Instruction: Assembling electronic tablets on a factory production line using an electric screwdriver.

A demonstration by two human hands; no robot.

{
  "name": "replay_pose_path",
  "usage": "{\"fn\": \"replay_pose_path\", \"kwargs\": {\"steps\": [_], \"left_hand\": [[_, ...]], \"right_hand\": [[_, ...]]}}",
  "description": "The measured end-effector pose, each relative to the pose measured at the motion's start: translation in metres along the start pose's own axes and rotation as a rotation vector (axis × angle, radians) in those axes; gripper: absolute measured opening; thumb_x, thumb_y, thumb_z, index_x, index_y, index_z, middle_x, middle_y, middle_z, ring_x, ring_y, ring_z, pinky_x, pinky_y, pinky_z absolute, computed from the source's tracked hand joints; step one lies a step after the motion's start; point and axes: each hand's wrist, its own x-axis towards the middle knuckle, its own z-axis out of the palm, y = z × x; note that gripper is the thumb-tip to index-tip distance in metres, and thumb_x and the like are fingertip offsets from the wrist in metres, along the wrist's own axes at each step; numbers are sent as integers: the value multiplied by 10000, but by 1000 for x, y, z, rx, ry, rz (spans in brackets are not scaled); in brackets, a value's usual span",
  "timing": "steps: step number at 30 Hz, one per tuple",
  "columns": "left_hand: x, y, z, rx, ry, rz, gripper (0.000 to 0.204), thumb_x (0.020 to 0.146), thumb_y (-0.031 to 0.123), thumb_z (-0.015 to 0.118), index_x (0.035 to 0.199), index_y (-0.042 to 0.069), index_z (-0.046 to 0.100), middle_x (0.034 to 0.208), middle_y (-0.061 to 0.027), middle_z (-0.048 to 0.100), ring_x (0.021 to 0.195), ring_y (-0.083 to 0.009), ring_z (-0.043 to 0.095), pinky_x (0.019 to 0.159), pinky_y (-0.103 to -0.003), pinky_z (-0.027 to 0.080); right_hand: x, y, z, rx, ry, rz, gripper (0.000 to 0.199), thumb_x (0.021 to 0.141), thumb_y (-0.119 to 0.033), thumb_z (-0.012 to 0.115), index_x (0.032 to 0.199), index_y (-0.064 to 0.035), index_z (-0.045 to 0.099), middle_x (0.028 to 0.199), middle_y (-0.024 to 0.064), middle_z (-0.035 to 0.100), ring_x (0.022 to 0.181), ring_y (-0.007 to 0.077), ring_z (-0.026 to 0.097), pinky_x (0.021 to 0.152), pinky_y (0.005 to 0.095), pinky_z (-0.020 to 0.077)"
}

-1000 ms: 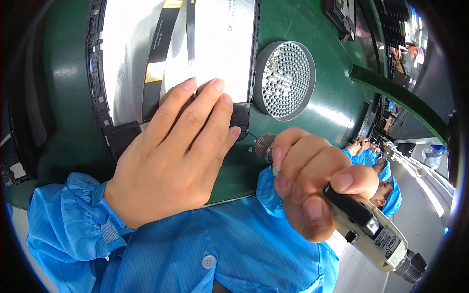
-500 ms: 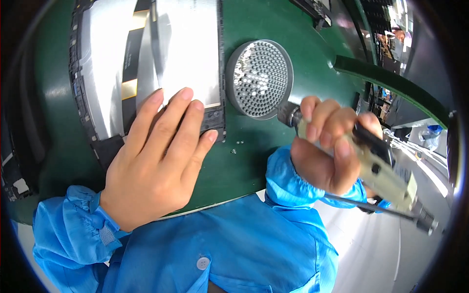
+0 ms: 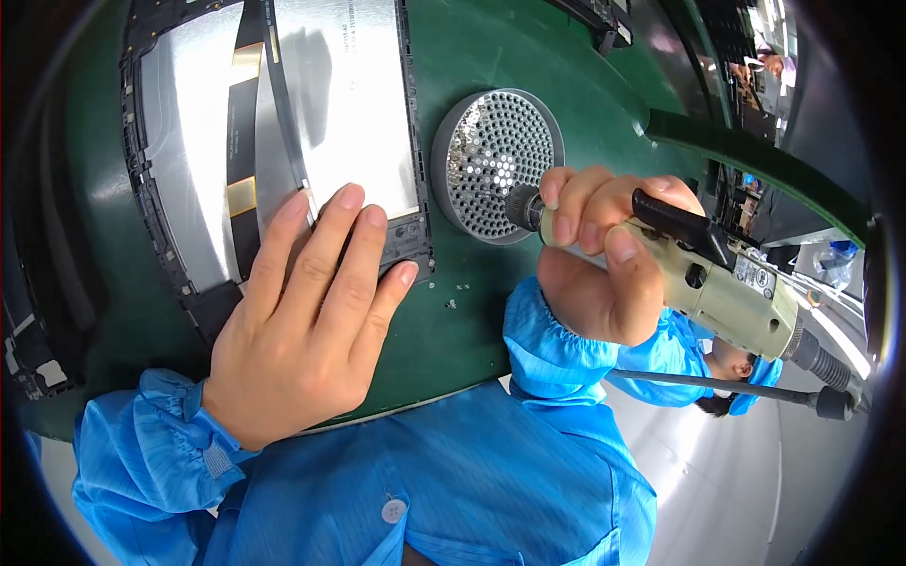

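My left hand [image 3: 307, 316] lies flat, fingers stretched out, across the near end of an open tablet body [image 3: 363, 113] with silvery metal panels and a black frame. A dark flex cable with gold patches [image 3: 243, 141] runs lengthwise over the panels. My right hand [image 3: 613, 255] is wrapped around a beige electric screwdriver [image 3: 727, 302] with a black lever. Its knurled nose [image 3: 522, 207] is over the near right part of a round grey screw tray [image 3: 469, 170], full of small holes, many holding shiny screws. The screwdriver's tip cannot be made out.
Several tiny loose screws [image 3: 451, 304] lie on the green mat [image 3: 444, 344] below the tray. A curved green strip [image 3: 755, 160] rises at the right. Dark device parts [image 3: 38, 363] are at the left edge. Another person in blue [image 3: 746, 387] is beyond my right forearm.
My right hand and the screwdriver have shifted left, bringing the nose farther over the tray. The tablet body appears slightly farther left in view; my left hand stays flat on it.
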Motion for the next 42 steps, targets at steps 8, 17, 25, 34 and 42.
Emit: {"fn": "replay_pose_path", "kwargs": {"steps": [8, 17, 25, 34, 42], "left_hand": [[-1, -2, 1, -16, 30, 1, 280, 788, 42, 697, 1067, 61, 699, 1226, -243, 582, 1227, -401, 506, 1034, -576, 372], [-19, -7, -18, -56, -25, 42, 219, 787, 33, 692, 1004, 24, 716, 1219, -242, 585, 1215, -386, 519, 1047, -560, 358], [-23, -14, -5, -96, 74, 65, 222, 788, 61, 657, 999, 34, 719, 1233, -218, 581, 1211, -365, 521, 1058, -515, 367], [-28, -16, -2, -122, 147, 55, 216, 771, 121, 632, 951, 35, 714, 1224, -208, 583, 1199, -356, 525, 1044, -505, 377], [-30, -13, -3, -134, 180, 53, 212, 764, 127, 622, 925, 18, 705, 1192, -205, 593, 1176, -349, 538, 1027, -506, 394]], "right_hand": [[-1, 1, 0, 21, 3, 7, 426, 788, -1, 584, 1187, -29, 437, 691, 119, 512, 593, 213, 499, 586, 370, 424], [-3, -26, 7, -83, -123, -24, 451, 788, -118, 527, 1238, -94, 512, 699, 30, 458, 636, 180, 462, 700, 417, 387], [-22, -44, 59, -118, -337, 71, 375, 876, -129, 584, 1221, -126, 439, 699, 23, 498, 636, 175, 519, 651, 371, 422], [-28, -25, 71, -119, -333, 91, 362, 886, -143, 586, 1215, -116, 437, 683, 27, 506, 615, 172, 519, 643, 380, 413], [-28, -26, 71, -122, -380, 96, 370, 885, -133, 571, 1228, -103, 434, 701, 42, 510, 639, 177, 523, 650, 381, 415]]}}
